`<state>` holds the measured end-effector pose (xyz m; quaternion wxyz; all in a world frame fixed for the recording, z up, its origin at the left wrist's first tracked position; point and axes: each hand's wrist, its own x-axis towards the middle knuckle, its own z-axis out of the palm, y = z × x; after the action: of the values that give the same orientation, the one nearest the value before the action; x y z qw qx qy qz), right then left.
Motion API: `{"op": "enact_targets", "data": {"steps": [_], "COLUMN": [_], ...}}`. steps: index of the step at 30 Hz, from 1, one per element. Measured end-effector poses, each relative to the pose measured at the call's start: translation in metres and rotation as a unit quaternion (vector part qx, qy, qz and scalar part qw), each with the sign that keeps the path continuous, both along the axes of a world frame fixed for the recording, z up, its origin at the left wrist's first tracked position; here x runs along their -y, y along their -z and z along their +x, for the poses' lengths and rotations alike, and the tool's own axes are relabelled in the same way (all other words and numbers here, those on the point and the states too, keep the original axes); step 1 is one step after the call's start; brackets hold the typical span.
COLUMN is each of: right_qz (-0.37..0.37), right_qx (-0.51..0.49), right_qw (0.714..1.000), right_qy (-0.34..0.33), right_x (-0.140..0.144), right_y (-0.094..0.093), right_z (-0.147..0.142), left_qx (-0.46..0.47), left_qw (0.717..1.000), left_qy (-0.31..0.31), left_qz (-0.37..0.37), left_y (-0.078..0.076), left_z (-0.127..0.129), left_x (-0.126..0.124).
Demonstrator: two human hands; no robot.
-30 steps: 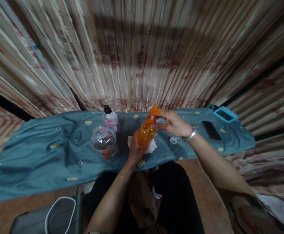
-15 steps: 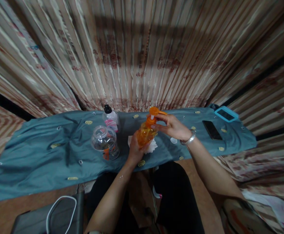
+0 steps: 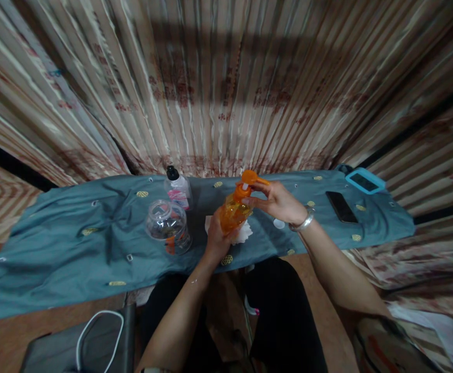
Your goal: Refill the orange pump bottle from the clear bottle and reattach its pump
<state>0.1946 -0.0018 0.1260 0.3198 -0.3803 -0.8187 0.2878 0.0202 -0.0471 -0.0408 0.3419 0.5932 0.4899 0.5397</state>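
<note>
the left hand [image 3: 217, 239] wraps the body of a translucent orange plastic pump bottle [image 3: 232, 213], held upright just above a white crumpled tissue [image 3: 244, 234] near the middle of the desk. the right hand [image 3: 279, 201] pinches the orange pump head [image 3: 249, 179] at the neck; it looks seated but probably not fully screwed down, so tightening likely remains. at ten o'clock of the bottle stands a small clear bottle with a black cap [image 3: 177, 188]; at nine o'clock, an open clear plastic jar [image 3: 167, 227]. a teal cloth [image 3: 74, 233] covers the desk, with a black phone [image 3: 341, 206] at three o'clock, before striped curtains [image 3: 211, 88].
</note>
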Motion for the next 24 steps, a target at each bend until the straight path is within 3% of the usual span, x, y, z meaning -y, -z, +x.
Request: {"op": "enact_targets", "data": {"steps": [5, 7, 13, 14, 18, 20, 23, 24], "right_qz": [0.085, 0.090, 0.021, 0.027, 0.086, 0.080, 0.037, 0.035], "right_qx": [0.009, 0.000, -0.024, -0.019, -0.001, -0.005, -0.021, -0.021], "right_qw": [0.983, 0.978, 0.999, 0.999, 0.986, 0.989, 0.999, 0.999], "right_qy": [0.163, 0.188, -0.002, 0.006, 0.144, 0.123, 0.024, 0.026], "right_x": [0.007, 0.010, 0.009, 0.009, 0.010, 0.011, 0.011, 0.011], "right_y": [0.012, 0.013, 0.006, 0.006, 0.008, 0.008, 0.007, 0.007], "right_z": [-0.015, -0.018, -0.007, -0.007, -0.010, -0.011, -0.010, -0.011], "left_qx": [-0.007, -0.008, -0.008, -0.009, -0.013, -0.010, -0.009, -0.009], "left_qw": [1.000, 1.000, 1.000, 1.000, 0.999, 0.999, 0.999, 0.999], "left_qy": [-0.005, 0.000, -0.006, -0.007, -0.005, -0.007, -0.007, -0.006], "left_qz": [0.008, 0.015, 0.023, 0.024, 0.032, 0.036, 0.034, 0.033], "left_y": [0.002, 0.004, 0.008, 0.008, 0.007, 0.007, 0.007, 0.007], "left_z": [0.000, 0.000, -0.001, 0.000, 0.000, 0.000, 0.000, 0.000], "left_x": [-0.003, -0.003, -0.001, -0.001, -0.001, -0.001, -0.001, -0.001]}}
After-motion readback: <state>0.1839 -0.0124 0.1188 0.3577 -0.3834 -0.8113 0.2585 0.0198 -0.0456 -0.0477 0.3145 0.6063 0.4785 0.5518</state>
